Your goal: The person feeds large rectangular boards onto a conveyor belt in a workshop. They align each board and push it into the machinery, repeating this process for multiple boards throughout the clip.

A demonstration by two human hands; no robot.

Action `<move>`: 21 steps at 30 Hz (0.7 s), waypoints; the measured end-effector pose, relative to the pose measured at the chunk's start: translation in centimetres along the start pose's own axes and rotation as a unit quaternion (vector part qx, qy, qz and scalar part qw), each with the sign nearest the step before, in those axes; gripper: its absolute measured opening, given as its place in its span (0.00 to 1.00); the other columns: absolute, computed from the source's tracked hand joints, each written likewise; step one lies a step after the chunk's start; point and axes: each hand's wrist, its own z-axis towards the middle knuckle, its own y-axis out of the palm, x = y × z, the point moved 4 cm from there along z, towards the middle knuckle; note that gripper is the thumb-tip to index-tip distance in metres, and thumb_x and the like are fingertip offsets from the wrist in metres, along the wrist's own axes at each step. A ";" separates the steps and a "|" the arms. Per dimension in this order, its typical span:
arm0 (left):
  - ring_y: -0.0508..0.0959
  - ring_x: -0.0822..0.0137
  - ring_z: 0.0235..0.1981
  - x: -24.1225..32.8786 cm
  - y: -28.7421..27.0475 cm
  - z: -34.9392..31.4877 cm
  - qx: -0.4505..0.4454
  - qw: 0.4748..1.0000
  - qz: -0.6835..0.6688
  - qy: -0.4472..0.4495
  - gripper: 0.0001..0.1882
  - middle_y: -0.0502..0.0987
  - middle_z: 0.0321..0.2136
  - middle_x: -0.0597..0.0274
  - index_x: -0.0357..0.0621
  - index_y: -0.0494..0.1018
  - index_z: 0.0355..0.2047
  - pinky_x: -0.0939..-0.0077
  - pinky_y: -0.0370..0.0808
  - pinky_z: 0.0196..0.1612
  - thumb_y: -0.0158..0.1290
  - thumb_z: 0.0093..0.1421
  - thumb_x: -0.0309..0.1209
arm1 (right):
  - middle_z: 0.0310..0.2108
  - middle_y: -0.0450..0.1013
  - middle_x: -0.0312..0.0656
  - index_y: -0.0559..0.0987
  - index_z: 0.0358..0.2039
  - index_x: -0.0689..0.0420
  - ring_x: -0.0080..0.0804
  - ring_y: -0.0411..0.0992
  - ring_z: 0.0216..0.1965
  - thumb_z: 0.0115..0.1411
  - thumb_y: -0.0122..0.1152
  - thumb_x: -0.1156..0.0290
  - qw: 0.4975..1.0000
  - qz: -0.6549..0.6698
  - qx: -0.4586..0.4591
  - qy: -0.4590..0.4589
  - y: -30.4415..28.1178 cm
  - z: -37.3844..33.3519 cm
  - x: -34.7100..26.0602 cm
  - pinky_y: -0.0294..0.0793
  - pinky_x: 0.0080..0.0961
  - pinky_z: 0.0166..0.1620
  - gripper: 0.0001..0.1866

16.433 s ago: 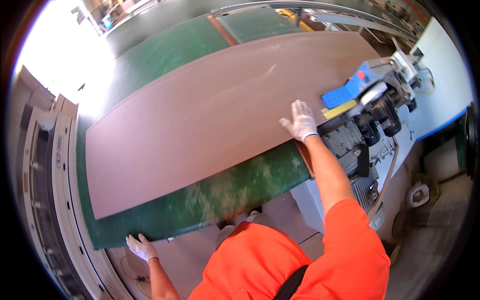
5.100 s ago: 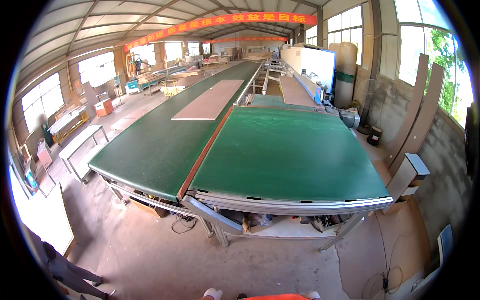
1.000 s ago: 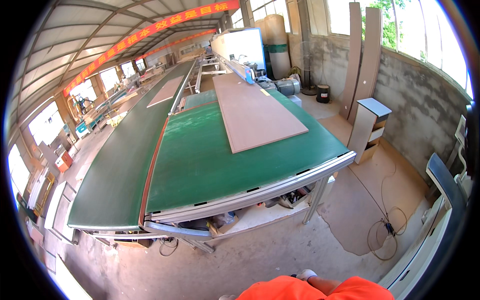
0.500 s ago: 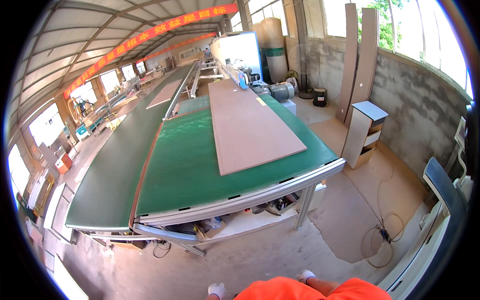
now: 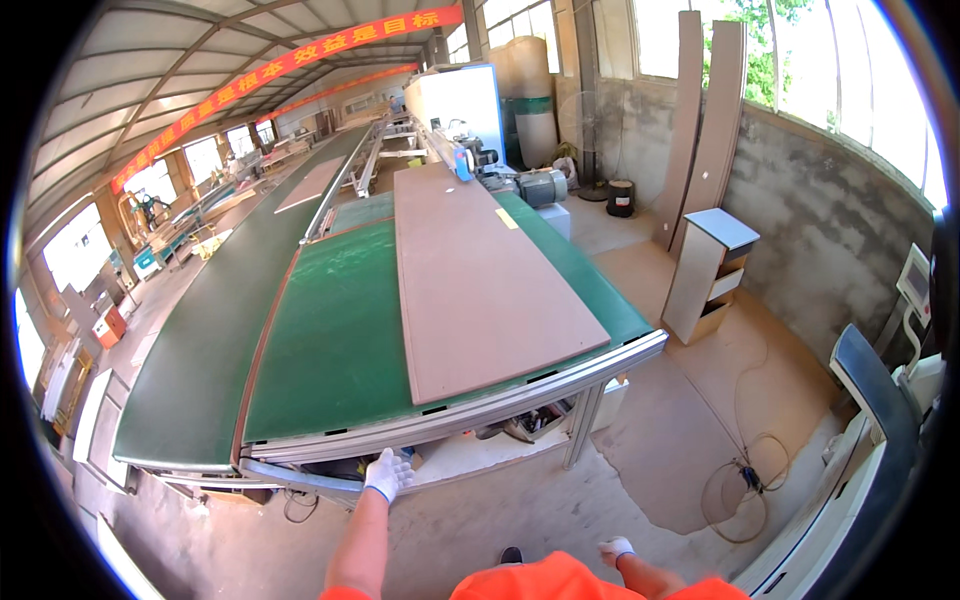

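My left hand (image 5: pixel 388 474), in a white glove, reaches forward with its fingers apart and holds nothing. It shows just in front of the conveyor table's aluminium edge rail (image 5: pixel 470 414); I cannot tell whether it touches the metal. On the green conveyor belt (image 5: pixel 318 345) lies a long brown-grey panel (image 5: pixel 490 290), its near end close to that rail. A small yellow label (image 5: pixel 506 218) is stuck on the panel. My right hand (image 5: pixel 616 549), also gloved, hangs low beside my orange clothing, its fingers loosely apart and nothing visible in them.
Left of the green belt runs a darker conveyor belt (image 5: pixel 195 370) with another panel (image 5: pixel 311 185) farther along. A motor (image 5: pixel 541 187) sits at the far right of the table. A small cabinet (image 5: pixel 697 285), leaning boards (image 5: pixel 712 130) and a coiled cable (image 5: pixel 745 480) are to the right.
My left hand has risen and reached forward toward the table edge. The panel has come nearer along the belt. The view has shifted slightly; my right hand stays low.
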 end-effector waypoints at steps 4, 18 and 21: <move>0.85 0.35 0.51 2.1 3.1 2.9 -0.095 0.994 -0.039 -0.047 0.48 0.77 0.62 0.34 0.32 0.62 0.73 0.38 0.83 0.49 0.49 0.74 0.67 | 0.26 0.76 0.39 0.81 0.38 0.60 0.35 0.74 0.23 0.69 0.71 0.68 0.983 0.176 0.037 0.021 -2.1 2.5 -3.6 0.72 0.40 0.26 0.09; 0.84 0.51 0.47 1.7 6.5 6.3 -0.085 0.996 -0.008 0.003 0.27 0.86 0.47 0.52 0.46 0.81 0.56 0.52 0.81 0.52 0.58 0.73 0.56 | 0.42 0.85 0.45 0.85 0.52 0.62 0.36 0.83 0.43 0.68 0.69 0.67 0.858 0.243 0.401 -0.212 -29.6 4.2 -30.8 0.82 0.33 0.47 0.16; 0.84 0.51 0.43 1.9 7.0 6.4 0.060 0.989 0.113 0.071 0.36 0.88 0.44 0.47 0.33 0.84 0.49 0.57 0.80 0.49 0.60 0.70 0.61 | 0.48 0.85 0.55 0.83 0.54 0.62 0.51 0.83 0.50 0.69 0.66 0.54 0.892 0.039 0.396 -0.214 -34.8 5.1 -34.7 0.80 0.43 0.55 0.24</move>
